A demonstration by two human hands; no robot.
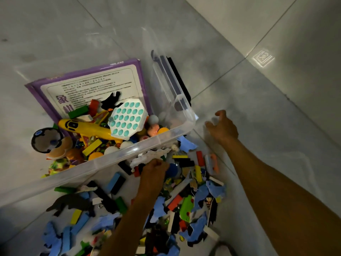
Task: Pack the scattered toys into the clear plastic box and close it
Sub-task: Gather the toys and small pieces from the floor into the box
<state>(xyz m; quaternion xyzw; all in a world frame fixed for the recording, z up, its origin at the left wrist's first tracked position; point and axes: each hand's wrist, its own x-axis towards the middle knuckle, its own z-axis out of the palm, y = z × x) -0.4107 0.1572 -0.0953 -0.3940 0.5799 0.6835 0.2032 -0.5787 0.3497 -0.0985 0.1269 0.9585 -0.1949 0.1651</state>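
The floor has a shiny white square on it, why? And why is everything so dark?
Head view: the square is glare, a light reflecting off the glossy tiled floor. The room is dim, so the toy pile looks murky, and the right hand is slightly blurred.

Dim overall, with a cool grey-green cast and muted colour. Brightest at the upper right of the frame, where a small square patch of glare (262, 58) sits on the glossy floor (212, 30) beside a pale streak running toward the top edge. Soft sheen across the tiles; faint highlights along the rim of the clear plastic box (162, 137) near centre. Darkest along the lower edge and lower left, where the scattered toys (184, 200) sink into shadow and lose detail. Slightly soft throughout, fine print illegible, noticeable smearing at the bottom. Strong wide-angle bending: tile joints curve and splay toward the corners, forearms stretched at the lower right.
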